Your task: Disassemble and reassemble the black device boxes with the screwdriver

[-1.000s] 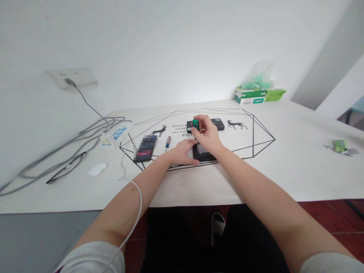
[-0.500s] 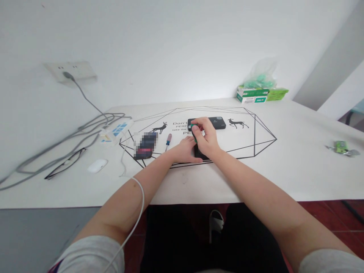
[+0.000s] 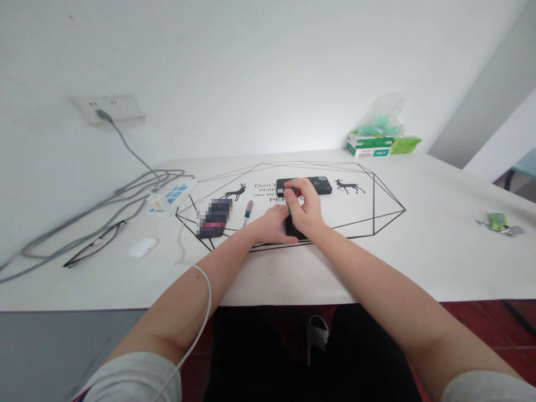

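Note:
A small black flat box lies on the mat, mostly covered by my hands. My left hand holds it from the left side, fingers at its far edge and thumb along the near edge. Above it, my right hand is closed around an upright green-handled screwdriver, whose tip is hidden. Just beyond my hands is a black rectangular device with small labels. To the left of my left hand lies another screwdriver with a pinkish and blue handle.
On the left are a phone with a pixelated screen, a white mouse-shaped case, eyeglasses, a power strip and grey cable. Green-and-white boxes stand at the back right. Keys with a green tag lie far right. A white cable crosses my left forearm.
The whole view has shifted slightly downward. My right hand has turned a little around the green handle; my left hand stays on the black box.

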### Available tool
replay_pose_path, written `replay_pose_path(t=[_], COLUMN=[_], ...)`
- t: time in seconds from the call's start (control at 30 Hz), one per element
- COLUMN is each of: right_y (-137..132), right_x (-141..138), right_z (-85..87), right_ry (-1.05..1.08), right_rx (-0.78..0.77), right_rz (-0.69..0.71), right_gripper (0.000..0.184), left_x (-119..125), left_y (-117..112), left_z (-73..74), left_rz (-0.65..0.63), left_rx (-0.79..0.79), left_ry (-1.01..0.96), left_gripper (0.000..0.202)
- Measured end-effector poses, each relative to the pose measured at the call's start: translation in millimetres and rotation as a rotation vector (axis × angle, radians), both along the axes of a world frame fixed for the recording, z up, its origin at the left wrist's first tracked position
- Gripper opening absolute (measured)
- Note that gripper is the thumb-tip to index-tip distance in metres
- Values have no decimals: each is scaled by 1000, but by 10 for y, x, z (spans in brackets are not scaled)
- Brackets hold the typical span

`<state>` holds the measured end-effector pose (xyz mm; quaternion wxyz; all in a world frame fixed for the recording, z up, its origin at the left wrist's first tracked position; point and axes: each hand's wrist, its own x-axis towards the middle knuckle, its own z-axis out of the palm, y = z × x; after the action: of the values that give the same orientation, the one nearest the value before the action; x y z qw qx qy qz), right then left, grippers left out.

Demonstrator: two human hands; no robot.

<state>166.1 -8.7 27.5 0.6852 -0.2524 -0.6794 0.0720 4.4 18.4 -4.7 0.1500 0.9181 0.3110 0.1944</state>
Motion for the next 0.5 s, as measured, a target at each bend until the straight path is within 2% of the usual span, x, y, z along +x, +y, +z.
replay_pose_path(t=[0.2, 0.37, 0.5], right_y=[-40, -48, -21], right_x=[19, 0, -24], right_z=[13, 21, 12], right_ry=[11, 3, 22], right_rx=[40, 6, -29], right_rz=[13, -15, -44], right_gripper=[20, 18, 13], left_x=[-28, -41, -41], left_y=[-8, -12, -11], left_z=[33, 43, 44], left_rz=[47, 29, 12], left_rx=[0, -9, -28], left_ry=[44, 24, 4], left_gripper=[82, 84, 97])
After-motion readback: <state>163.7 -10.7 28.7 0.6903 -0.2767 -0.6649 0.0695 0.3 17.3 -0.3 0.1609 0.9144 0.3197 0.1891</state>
